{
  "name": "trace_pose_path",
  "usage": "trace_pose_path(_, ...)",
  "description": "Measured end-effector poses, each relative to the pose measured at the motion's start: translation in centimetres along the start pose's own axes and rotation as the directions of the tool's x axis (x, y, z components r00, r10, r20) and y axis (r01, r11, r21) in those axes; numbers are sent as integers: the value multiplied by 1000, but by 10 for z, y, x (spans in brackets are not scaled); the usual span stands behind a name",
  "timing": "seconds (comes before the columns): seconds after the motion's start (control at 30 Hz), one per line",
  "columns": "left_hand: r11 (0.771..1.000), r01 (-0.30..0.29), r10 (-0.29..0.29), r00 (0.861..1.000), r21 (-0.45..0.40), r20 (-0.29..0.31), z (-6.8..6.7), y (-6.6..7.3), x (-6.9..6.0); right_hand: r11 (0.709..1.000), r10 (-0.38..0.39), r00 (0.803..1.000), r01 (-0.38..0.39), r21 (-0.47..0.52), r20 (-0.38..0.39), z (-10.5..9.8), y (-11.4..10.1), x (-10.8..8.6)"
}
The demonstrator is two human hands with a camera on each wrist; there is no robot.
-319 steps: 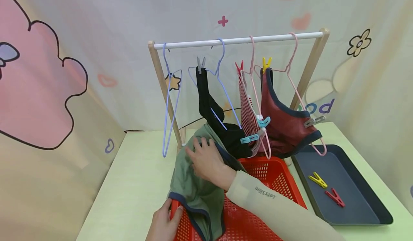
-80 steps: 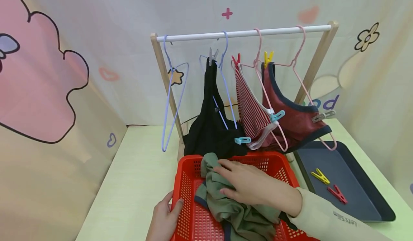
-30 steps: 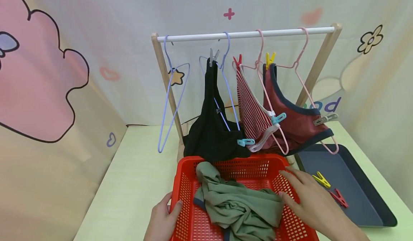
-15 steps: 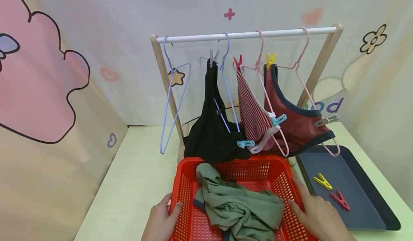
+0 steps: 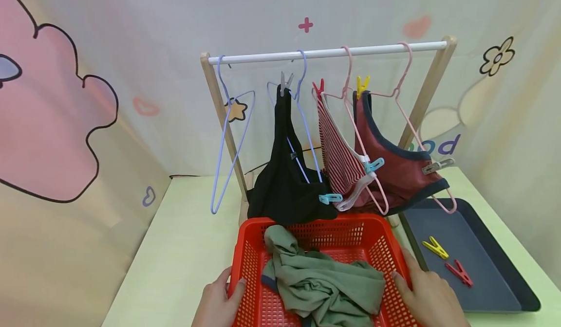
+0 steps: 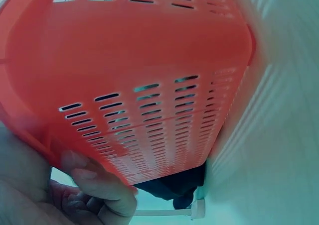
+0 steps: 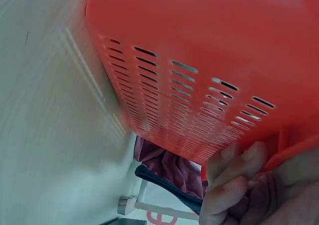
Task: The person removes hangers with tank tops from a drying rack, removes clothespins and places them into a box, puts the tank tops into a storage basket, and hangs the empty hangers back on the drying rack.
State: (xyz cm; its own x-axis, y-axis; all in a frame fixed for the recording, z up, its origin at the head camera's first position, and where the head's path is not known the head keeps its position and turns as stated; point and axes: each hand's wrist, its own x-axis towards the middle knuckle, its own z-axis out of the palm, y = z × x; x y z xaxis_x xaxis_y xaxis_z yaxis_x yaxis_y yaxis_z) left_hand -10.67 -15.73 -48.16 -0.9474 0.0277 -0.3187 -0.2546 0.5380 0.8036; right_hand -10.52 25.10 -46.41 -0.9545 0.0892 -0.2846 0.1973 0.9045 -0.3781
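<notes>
A red perforated plastic basket (image 5: 253, 268) stands before me. My left hand (image 5: 220, 301) grips its left rim, thumb over the inside and fingers outside. On the opposite rim my right hand (image 5: 431, 293) grips in the same way. The left wrist view shows the left hand's fingers (image 6: 102, 185) curled under the lip. In the right wrist view the right hand's fingers (image 7: 229, 177) curl there too. A crumpled green garment (image 5: 324, 283) with dark blue trim lies in the basket, touched by neither hand.
Behind the basket, a rack (image 5: 328, 53) carries several hangers. A black top (image 5: 291, 195), a red-striped garment (image 5: 339, 152) and a maroon garment (image 5: 390, 171) hang clipped there. One blue hanger (image 5: 228, 152) is bare. A dark tray (image 5: 495, 268) at right holds yellow (image 5: 435, 247) and red (image 5: 459, 272) clothespins.
The green garment, earlier spread up over the basket's left side under my right hand, now lies bunched inside. My right hand has moved from it to the right rim. My left hand stays put.
</notes>
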Motion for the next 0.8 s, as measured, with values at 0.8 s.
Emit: trace_pose_path(0.8, 771, -572, 615, 782, 280, -99, -5, 133, -24, 999, 30, 999, -31, 42, 40, -2, 0, 0)
